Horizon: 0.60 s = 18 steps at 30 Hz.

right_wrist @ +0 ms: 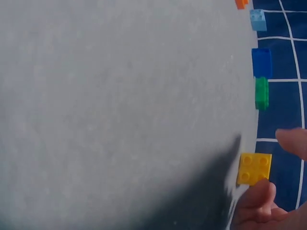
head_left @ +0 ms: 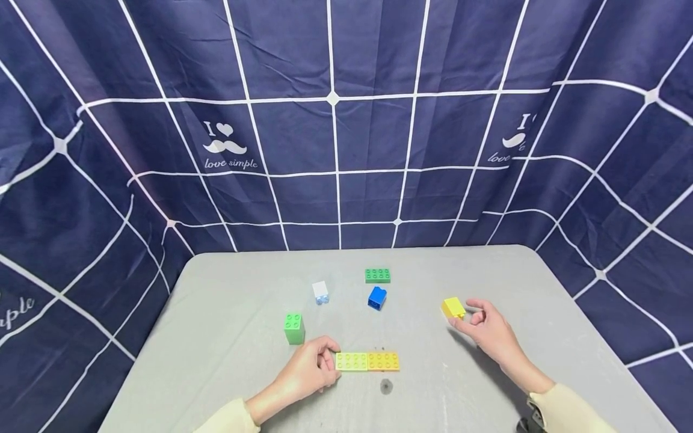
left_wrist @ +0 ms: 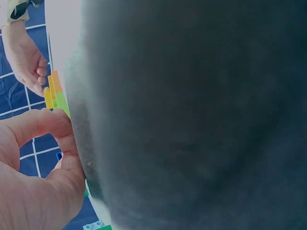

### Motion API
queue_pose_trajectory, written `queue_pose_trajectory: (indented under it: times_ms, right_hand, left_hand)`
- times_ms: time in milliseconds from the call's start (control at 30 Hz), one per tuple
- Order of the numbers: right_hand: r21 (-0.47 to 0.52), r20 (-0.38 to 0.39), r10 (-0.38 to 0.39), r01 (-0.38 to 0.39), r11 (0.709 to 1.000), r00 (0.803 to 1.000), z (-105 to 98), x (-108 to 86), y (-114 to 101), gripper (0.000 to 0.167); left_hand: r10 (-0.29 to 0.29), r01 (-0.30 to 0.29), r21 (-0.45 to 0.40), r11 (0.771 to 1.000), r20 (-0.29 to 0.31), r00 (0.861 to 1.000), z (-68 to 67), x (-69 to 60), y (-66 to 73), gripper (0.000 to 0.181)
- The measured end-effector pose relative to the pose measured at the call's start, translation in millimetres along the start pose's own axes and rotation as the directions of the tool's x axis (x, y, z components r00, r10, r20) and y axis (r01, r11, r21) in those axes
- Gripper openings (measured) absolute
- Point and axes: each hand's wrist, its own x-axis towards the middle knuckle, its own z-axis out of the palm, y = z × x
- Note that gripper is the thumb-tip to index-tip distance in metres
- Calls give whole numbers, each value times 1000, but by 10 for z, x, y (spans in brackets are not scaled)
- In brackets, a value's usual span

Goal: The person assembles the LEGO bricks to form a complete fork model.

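A lime-green building brick lies end to end with an orange-yellow brick near the front of the table. My left hand pinches the lime brick's left end between thumb and finger; in the left wrist view those fingers cover part of it. Over on the right, a yellow brick stands by my right hand. One fingertip touches its near side, while the other finger stays apart from it in the right wrist view. Studs face that camera on the yellow brick.
A tall green brick stands by the left hand. Farther back are a pale blue brick, a blue brick and a flat green brick. A dark spot marks the grey table; a navy curtain encloses it.
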Motion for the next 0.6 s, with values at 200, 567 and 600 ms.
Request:
queue_pose_trajectory:
  times_ms: [200, 567, 600]
  right_hand:
    - [26, 61, 34, -36, 999, 998, 11, 26, 16, 72]
    - [-91, -7, -2, 1, 996, 1000, 30, 95, 18, 59]
    - [-96, -11, -5, 4, 995, 1000, 29, 91, 27, 57]
  left_hand:
    - [8, -8, -2, 1000, 3, 1000, -3, -2, -3, 36]
    - [13, -13, 3, 1000, -1, 1000, -10, -12, -18, 37]
    - [11, -11, 2, 1000, 1, 1000, -9, -11, -19, 36]
